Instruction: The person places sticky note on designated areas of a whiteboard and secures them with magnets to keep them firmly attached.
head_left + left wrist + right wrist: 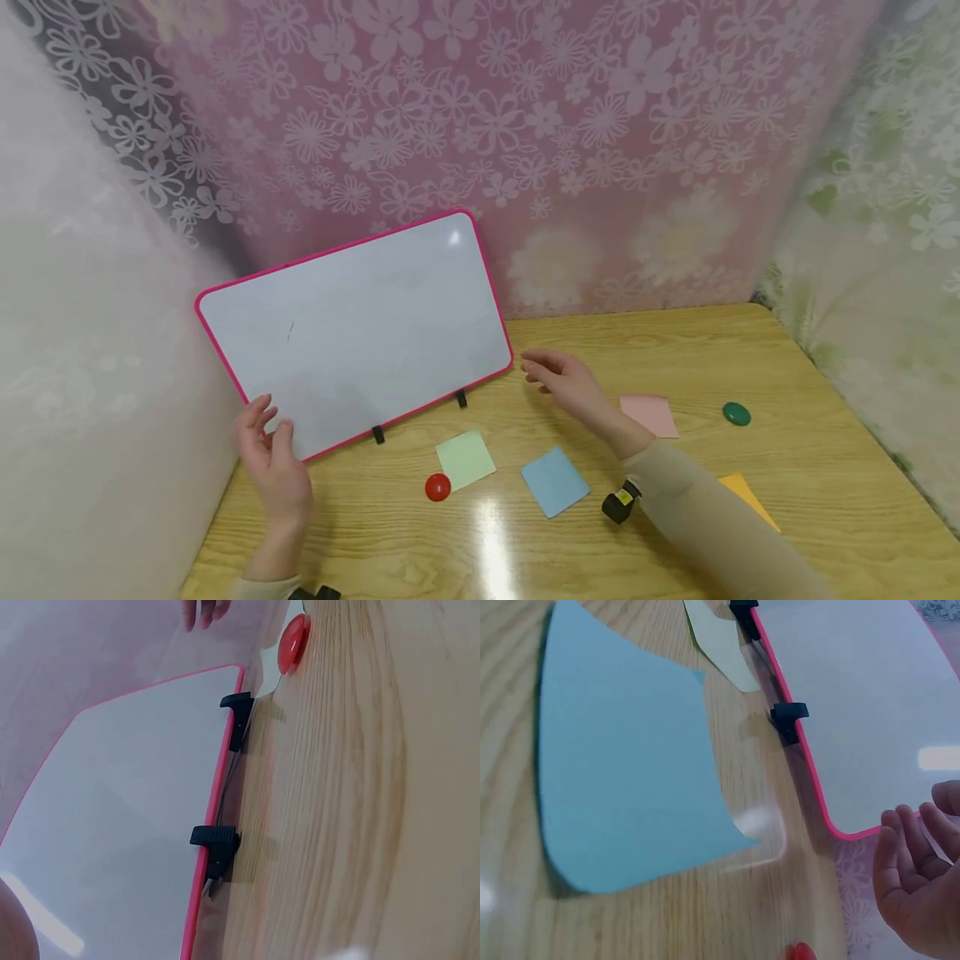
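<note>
A whiteboard (360, 333) with a pink frame stands tilted on two black clip feet (378, 434) at the far left of a wooden table (825, 467), leaning back toward the pink flowered curtain (525, 108) behind it. Its surface is blank apart from faint smudges.

The left hand (272, 462) is at the board's near left corner, fingers relaxed and slightly bent, fingertips just at the lower edge of the frame. Whether they touch the frame cannot be told; nothing is gripped. The left wrist view shows the board's lower edge and both feet resting on the wood.

The right hand (558, 377) hovers just beside the board's right lower corner, apart from the frame by a small gap. Its fingers are loosely curved and the palm is empty; the right wrist view confirms the fingers (907, 855) near the rounded pink corner without contact.

On the table, near of the board: a red round magnet (437, 487), touching or just beside a pale green sticky note (466, 458); to its right a blue sticky note (555, 481). A pink sticky note (650, 414) lies right of the right wrist, a green round magnet (737, 413) further right, well apart from both hands. An orange sticky note (750, 498) shows partly behind the right forearm sleeve.
</note>
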The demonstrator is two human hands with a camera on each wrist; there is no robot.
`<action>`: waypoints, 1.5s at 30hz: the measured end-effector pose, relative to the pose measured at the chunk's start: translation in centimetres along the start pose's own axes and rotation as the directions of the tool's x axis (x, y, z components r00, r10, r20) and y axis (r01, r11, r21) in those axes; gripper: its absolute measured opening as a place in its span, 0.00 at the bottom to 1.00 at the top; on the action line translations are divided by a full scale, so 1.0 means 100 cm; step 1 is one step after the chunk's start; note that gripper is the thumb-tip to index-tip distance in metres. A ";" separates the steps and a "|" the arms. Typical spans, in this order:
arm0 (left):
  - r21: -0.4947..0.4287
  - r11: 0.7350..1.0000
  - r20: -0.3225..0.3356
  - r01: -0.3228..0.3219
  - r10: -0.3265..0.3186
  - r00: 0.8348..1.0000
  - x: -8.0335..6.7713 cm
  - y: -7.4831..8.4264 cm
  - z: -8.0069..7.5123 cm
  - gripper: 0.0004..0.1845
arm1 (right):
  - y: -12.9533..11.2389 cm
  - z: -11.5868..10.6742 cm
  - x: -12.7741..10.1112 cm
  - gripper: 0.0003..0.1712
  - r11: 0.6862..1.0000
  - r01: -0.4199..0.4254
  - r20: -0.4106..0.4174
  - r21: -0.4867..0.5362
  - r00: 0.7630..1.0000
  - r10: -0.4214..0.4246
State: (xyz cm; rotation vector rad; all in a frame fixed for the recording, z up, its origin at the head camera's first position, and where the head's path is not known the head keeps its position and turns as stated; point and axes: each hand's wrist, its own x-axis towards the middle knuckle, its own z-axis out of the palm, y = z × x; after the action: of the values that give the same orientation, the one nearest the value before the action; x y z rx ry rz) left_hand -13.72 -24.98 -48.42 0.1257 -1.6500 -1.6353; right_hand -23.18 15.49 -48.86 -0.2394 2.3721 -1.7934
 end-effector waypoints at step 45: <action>0.147 0.875 -0.107 0.462 -0.450 0.887 0.030 -0.027 -0.043 0.27 | -0.005 0.036 0.100 0.19 0.983 0.081 -0.246 -0.164 0.962 -0.120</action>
State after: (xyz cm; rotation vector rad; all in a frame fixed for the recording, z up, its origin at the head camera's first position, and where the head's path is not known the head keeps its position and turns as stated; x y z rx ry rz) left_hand -14.47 -30.65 -50.09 0.7004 -1.7947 -1.8001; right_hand -32.08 9.75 -49.66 -0.1583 2.7277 -1.7829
